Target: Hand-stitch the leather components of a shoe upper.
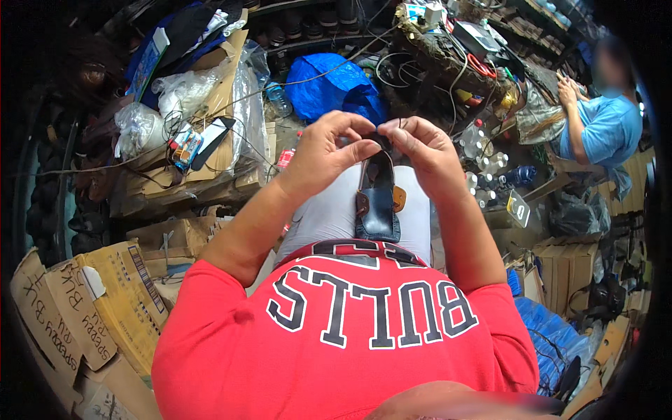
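Note:
A dark blue leather shoe [377, 199] with brown trim rests upright on my lap, its far end raised between my hands. My left hand [324, 150] pinches the top edge of the shoe from the left. My right hand [420, 147] pinches the same edge from the right, fingertips nearly touching the left ones. A thin dark thread or lace seems to run between my fingers, too small to make out. My grey trousers [329, 213] and red shirt [350, 336] fill the lower middle.
Cardboard boxes [105, 308] stack at my left. A blue plastic bag [329, 84] lies ahead beside a cluttered bench with cables [448, 49]. Several plastic bottles [483, 150] stand at right. Another person in a blue shirt [605, 126] sits at far right.

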Demonstrator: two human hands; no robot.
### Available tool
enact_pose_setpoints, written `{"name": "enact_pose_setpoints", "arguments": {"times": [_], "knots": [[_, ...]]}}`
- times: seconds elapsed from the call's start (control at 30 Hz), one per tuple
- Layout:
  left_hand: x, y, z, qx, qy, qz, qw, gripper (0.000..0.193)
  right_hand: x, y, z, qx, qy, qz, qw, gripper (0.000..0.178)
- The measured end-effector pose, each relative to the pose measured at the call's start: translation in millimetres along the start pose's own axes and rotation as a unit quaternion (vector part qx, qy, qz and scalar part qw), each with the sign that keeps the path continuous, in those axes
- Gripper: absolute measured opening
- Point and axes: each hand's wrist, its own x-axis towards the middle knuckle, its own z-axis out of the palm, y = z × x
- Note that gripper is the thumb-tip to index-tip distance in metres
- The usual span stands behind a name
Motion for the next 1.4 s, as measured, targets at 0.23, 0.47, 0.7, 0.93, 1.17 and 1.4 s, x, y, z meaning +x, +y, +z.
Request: {"name": "enact_pose_setpoints", "arguments": {"times": [0.23,0.47,0.7,0.93,1.17,1.4], "knots": [[6,45,-13,0.07,-0.137,0.153,0.976,0.028,-8,-24,-1,-0.104,-0.173,0.148,0.968,0.017],[6,41,-16,0.051,-0.151,0.131,0.979,0.016,-10,-21,2,-0.098,-0.17,0.164,0.967,0.017],[12,36,-10,0.069,0.044,0.133,0.988,0.006,-4,-12,-6,-0.051,-0.072,0.111,0.99,0.017],[10,22,2,0.225,0.15,0.195,0.943,0.011,7,0,3,0.175,-0.001,0.062,0.983,0.021],[13,30,4,0.354,0.116,0.27,0.888,0.013,3,-2,14,-0.406,0.019,-0.193,0.893,0.018],[17,21,5,0.048,0.089,0.067,0.993,0.016,7,9,3,-0.217,0.048,-0.107,0.969,0.012]]}}
